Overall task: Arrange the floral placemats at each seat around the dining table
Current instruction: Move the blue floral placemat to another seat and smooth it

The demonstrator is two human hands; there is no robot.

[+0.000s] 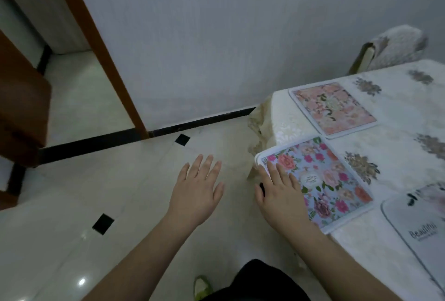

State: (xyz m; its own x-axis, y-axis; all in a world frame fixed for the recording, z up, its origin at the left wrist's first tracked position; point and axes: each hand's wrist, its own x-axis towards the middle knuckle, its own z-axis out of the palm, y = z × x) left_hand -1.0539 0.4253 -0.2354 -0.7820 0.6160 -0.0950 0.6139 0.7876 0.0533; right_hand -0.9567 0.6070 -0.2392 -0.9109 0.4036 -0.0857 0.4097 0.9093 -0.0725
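From the head camera, the right hand (pixel 281 194) lies flat, fingers spread and released, palm down on the near left corner of the blue floral placemat (pixel 322 180), which sits at the left edge of the dining table (pixel 395 129) and overhangs it slightly. The left hand (pixel 197 192) hovers open over the tiled floor (pixel 72 240), fingers splayed, holding nothing. Farther along the same edge lies a pink floral placemat (pixel 332 108). A pale mat printed "Beautiful" (pixel 419 223) lies near right. A covered chair (pixel 395 48) stands far right.
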